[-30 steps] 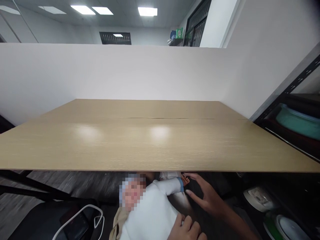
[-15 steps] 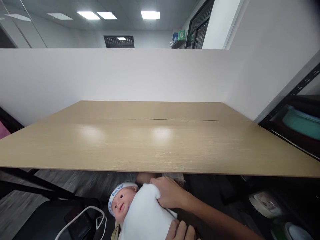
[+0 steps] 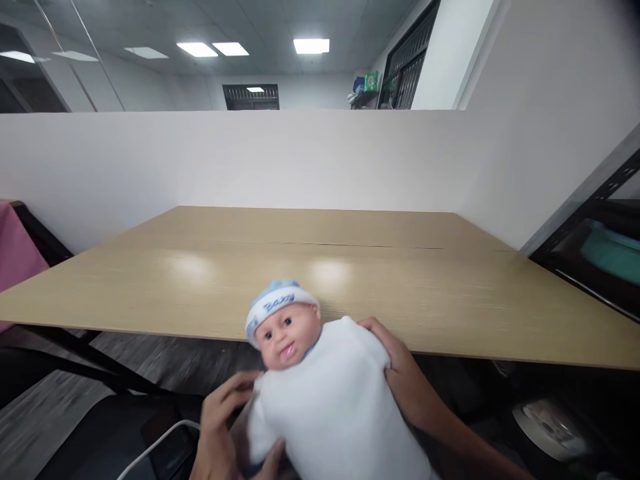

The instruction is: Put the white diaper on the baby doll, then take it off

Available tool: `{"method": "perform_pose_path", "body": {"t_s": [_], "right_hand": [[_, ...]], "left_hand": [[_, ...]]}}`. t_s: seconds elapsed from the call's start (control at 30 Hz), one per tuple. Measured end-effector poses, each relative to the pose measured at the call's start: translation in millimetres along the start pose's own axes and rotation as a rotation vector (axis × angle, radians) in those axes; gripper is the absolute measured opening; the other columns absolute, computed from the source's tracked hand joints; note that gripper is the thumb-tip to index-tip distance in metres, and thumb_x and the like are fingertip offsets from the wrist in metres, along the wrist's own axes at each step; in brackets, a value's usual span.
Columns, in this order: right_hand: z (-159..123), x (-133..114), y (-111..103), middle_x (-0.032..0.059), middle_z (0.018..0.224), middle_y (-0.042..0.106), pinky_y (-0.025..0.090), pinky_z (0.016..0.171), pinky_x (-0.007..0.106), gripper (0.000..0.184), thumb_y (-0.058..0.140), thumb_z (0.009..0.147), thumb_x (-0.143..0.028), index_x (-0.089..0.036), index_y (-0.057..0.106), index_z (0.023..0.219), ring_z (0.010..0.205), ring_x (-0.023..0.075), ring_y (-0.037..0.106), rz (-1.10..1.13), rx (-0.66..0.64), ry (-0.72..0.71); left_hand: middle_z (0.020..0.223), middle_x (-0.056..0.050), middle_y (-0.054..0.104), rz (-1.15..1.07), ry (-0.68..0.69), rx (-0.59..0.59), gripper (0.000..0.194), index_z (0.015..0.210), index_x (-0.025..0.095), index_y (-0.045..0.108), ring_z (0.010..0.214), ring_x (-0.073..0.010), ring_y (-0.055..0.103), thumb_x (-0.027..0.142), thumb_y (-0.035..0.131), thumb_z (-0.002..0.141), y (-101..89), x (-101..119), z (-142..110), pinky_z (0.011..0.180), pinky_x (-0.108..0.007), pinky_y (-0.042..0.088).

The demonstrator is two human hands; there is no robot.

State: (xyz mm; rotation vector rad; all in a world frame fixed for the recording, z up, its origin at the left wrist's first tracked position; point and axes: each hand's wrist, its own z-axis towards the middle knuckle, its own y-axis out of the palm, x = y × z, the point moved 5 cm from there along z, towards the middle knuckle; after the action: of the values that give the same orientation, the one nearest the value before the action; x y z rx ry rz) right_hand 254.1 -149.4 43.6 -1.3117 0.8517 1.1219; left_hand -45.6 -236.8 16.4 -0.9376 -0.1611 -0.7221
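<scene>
A baby doll (image 3: 287, 333) in a white top (image 3: 340, 400) and a blue-and-white knit hat (image 3: 280, 303) leans tilted at the table's front edge, face toward me. Its head and shoulders overlap the tabletop; its lower body runs out of view at the bottom. My left hand (image 3: 225, 420) is curled round the doll's arm and side on the left, thumb in front and fingers behind. On the other side, my right hand (image 3: 397, 363) grips the doll's shoulder and upper side, with part of the fingers hidden behind the white cloth.
A wooden table (image 3: 200, 287) spans the view, backed by a white partition (image 3: 320, 160). Below left are a black seat (image 3: 110, 433) and a white cable (image 3: 155, 447). Pink cloth (image 3: 20, 250) hangs at far left. A dark shelf rack (image 3: 600, 267) with a green item stands right.
The doll has come up from below the table edge, with its head now before the tabletop. My right hand rose with it; my left hand shifted to the doll's left side.
</scene>
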Motion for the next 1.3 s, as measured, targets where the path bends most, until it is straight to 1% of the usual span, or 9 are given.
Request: {"method": "perform_pose_path", "body": {"t_s": [0.07, 0.13, 0.2, 0.27, 0.5, 0.63, 0.87, 1.1, 1.3], "right_hand": [[13, 4, -10, 0.0042, 0.113, 0.075, 0.052, 0.084, 0.028, 0.040, 0.050, 0.074, -0.025, -0.022, 0.065, 0.110, 0.097, 0.0220, 0.067, 0.033, 0.047, 0.006], [27, 9, -20, 0.0049, 0.115, 0.076, 0.052, 0.083, 0.028, 0.039, 0.051, 0.078, -0.029, -0.022, 0.065, 0.113, 0.096, 0.0219, 0.067, -0.005, 0.075, 0.018], [39, 16, -33, 0.0043, 0.112, 0.077, 0.050, 0.078, 0.027, 0.039, 0.052, 0.080, -0.030, -0.022, 0.066, 0.115, 0.091, 0.0216, 0.068, -0.127, 0.098, 0.043], [46, 22, -47, 0.0035, 0.110, 0.078, 0.047, 0.075, 0.026, 0.038, 0.055, 0.081, -0.030, -0.024, 0.066, 0.117, 0.089, 0.0217, 0.068, -0.297, 0.104, 0.064], [52, 49, -86, 0.0076, 0.115, 0.079, 0.042, 0.073, 0.026, 0.038, 0.063, 0.089, -0.033, -0.025, 0.064, 0.126, 0.097, 0.0263, 0.073, -0.699, 0.049, 0.044], [45, 71, -103, 0.0069, 0.114, 0.078, 0.047, 0.078, 0.029, 0.030, 0.060, 0.097, -0.043, -0.025, 0.066, 0.120, 0.098, 0.0270, 0.074, -0.729, 0.034, 0.028], [37, 104, -122, 0.0099, 0.124, 0.073, 0.055, 0.090, 0.038, 0.046, 0.053, 0.103, -0.064, -0.026, 0.068, 0.125, 0.108, 0.0293, 0.071, -0.712, 0.035, -0.018], [69, 126, -127, 0.0088, 0.127, 0.072, 0.057, 0.099, 0.041, 0.047, 0.058, 0.102, -0.064, -0.028, 0.070, 0.129, 0.116, 0.0285, 0.067, -0.720, 0.051, -0.133], [106, 143, -135, 0.0069, 0.121, 0.074, 0.058, 0.092, 0.041, 0.048, 0.060, 0.100, -0.069, -0.029, 0.071, 0.126, 0.110, 0.0294, 0.069, -0.700, -0.005, -0.118]], "left_hand": [[0.145, -0.019, 0.060, -0.100, -0.083, -0.089, 0.072, 0.155, 0.026, 0.027, 0.123, -0.0327, 0.070, 0.039, 0.070, 0.099, 18.0, -13, 24, 0.097, -0.048, 0.063], [0.143, -0.014, 0.062, -0.213, -0.177, -0.296, 0.070, 0.154, 0.028, 0.021, 0.120, -0.0285, 0.072, 0.040, 0.066, 0.102, 39.8, -18, 49, 0.098, -0.042, 0.061], [0.136, -0.008, 0.066, -0.294, -0.238, -0.452, 0.069, 0.152, 0.030, 0.025, 0.113, -0.0259, 0.072, 0.033, 0.068, 0.098, 54.4, -19, 73, 0.097, -0.039, 0.057], [0.128, -0.005, 0.069, -0.334, -0.255, -0.500, 0.071, 0.149, 0.029, 0.030, 0.106, -0.0258, 0.071, 0.027, 0.069, 0.091, 60.9, -21, 94, 0.094, -0.037, 0.054], [0.104, -0.003, 0.071, -0.281, -0.195, -0.560, 0.080, 0.148, 0.023, 0.035, 0.087, -0.0270, 0.069, 0.027, 0.069, 0.076, 80.6, -34, 140, 0.076, -0.032, 0.048], [0.102, -0.004, 0.072, -0.251, -0.185, -0.561, 0.082, 0.147, 0.021, 0.036, 0.090, -0.0286, 0.070, 0.032, 0.075, 0.076, 86.9, -44, 150, 0.076, -0.032, 0.048], [0.111, -0.010, 0.074, -0.075, -0.208, -0.477, 0.086, 0.152, 0.018, 0.039, 0.099, -0.0333, 0.072, 0.053, 0.080, 0.086, 75.9, -70, 157, 0.081, -0.037, 0.048], [0.114, -0.010, 0.071, 0.051, -0.069, -0.452, 0.052, 0.119, 0.020, 0.061, 0.108, -0.0331, 0.066, 0.068, 0.068, 0.099, 88.5, -86, 179, 0.088, -0.040, 0.047], [0.114, -0.008, 0.071, 0.110, 0.025, -0.415, 0.053, 0.122, 0.024, 0.065, 0.108, -0.0329, 0.062, 0.073, 0.054, 0.105, 113.6, -108, 205, 0.090, -0.045, 0.048]]}}
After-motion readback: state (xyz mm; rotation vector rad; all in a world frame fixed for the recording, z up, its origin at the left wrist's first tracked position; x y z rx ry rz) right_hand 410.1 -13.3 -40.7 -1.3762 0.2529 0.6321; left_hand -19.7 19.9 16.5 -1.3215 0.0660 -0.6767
